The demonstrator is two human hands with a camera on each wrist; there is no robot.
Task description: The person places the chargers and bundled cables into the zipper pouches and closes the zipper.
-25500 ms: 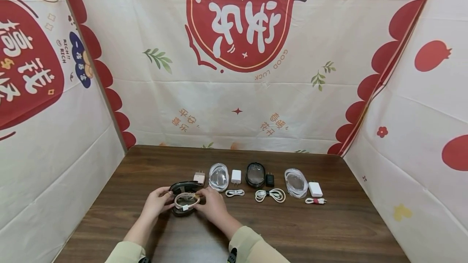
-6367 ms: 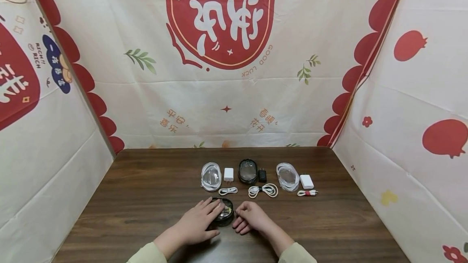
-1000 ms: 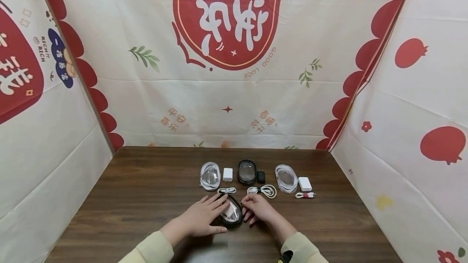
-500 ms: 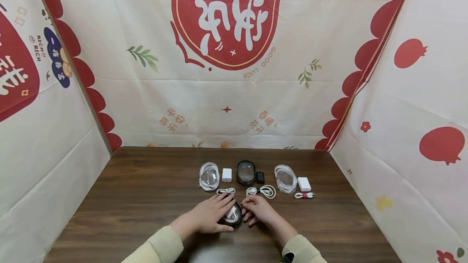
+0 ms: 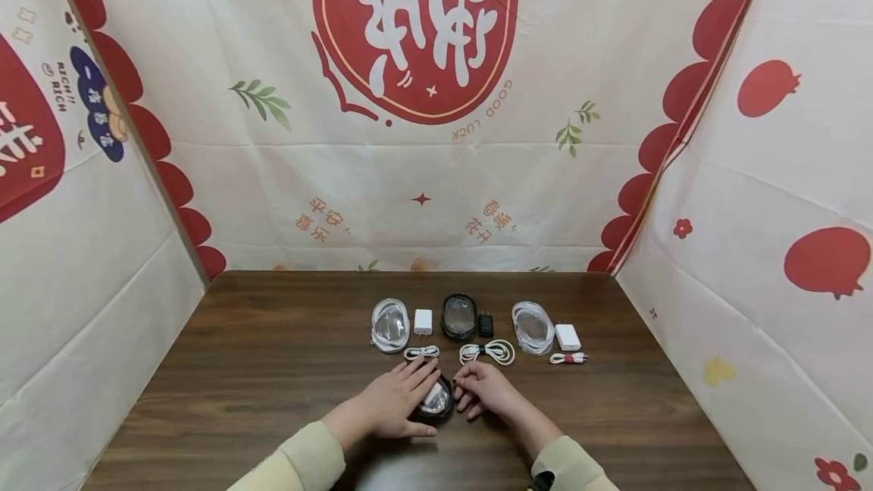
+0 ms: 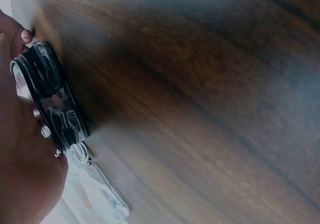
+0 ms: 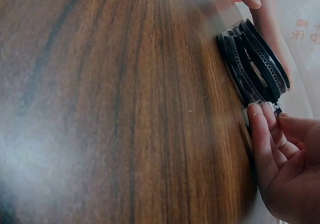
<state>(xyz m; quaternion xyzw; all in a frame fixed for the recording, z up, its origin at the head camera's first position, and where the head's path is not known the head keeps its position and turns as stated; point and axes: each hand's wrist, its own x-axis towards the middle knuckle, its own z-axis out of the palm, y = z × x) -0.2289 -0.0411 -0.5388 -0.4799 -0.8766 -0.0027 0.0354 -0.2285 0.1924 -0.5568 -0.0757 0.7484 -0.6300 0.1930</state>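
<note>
A small oval zip pouch (image 5: 439,398) with a clear top and black trim lies near the table's middle. Its side zipper (image 7: 257,69) is partly undone, and a pale charger shows through the top. My left hand (image 5: 390,402) rests flat across the pouch's left part with straight fingers, hiding that part. At the pouch's right end, my right hand (image 5: 486,391) pinches the zipper pull (image 7: 278,109) between thumb and curled fingers.
Behind stand two white-trimmed clear pouches (image 5: 390,326) and another black-trimmed pouch (image 5: 459,317). White chargers (image 5: 423,322), a black charger (image 5: 485,324) and bundled white cables (image 5: 487,352) lie beside them. Fabric walls enclose the wooden table (image 5: 273,339).
Long before, the pouch stood open with a beige cable above it and a pink charger behind. Within the last second my left hand slid slightly right over the pouch; the right hardly moved.
</note>
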